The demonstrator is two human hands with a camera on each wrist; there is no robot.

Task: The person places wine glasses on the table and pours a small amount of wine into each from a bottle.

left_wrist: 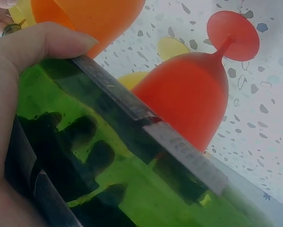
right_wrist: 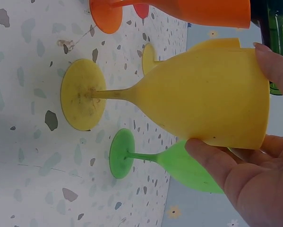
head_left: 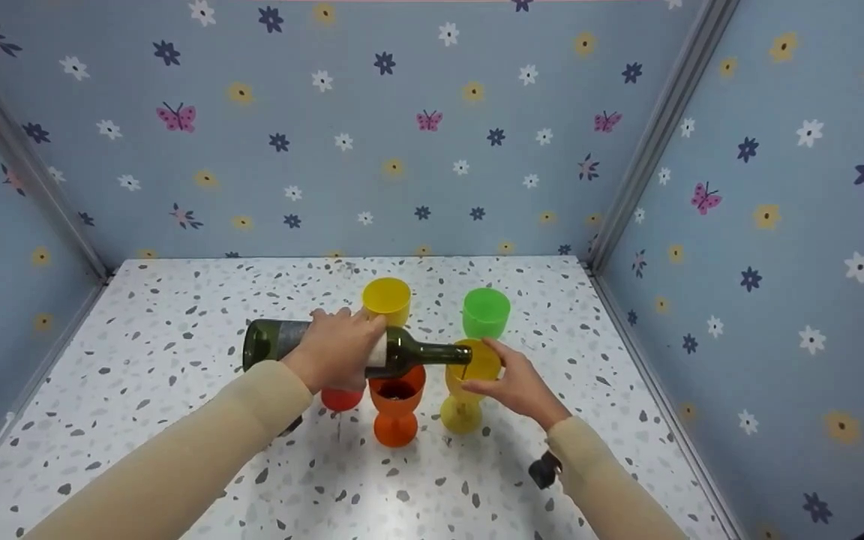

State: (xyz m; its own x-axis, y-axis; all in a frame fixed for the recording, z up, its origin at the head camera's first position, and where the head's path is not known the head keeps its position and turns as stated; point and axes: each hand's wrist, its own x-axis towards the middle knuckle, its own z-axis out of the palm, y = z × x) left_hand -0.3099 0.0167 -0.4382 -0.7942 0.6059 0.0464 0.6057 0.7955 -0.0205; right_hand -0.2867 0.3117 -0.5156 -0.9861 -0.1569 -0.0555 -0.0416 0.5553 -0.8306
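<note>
My left hand (head_left: 338,349) grips a green glass wine bottle (head_left: 417,354) around its labelled body and holds it nearly level, neck to the right. The bottle's mouth is over the rim of a yellow goblet (head_left: 482,366), and a thin dark stream drops from it into the bowl. Thumb and fingers of my right hand (head_left: 520,386) hold that goblet near its rim; its foot (right_wrist: 83,94) stands on the table in the right wrist view. Below the bottle neck, an orange goblet (head_left: 396,405) has dark liquid inside.
A red goblet (left_wrist: 188,90) stands left of the orange one, mostly hidden by my left hand in the head view. Farther back are another yellow goblet (head_left: 387,295) and a green goblet (head_left: 486,313). Flower-patterned panels (head_left: 372,150) enclose the speckled white table (head_left: 139,330).
</note>
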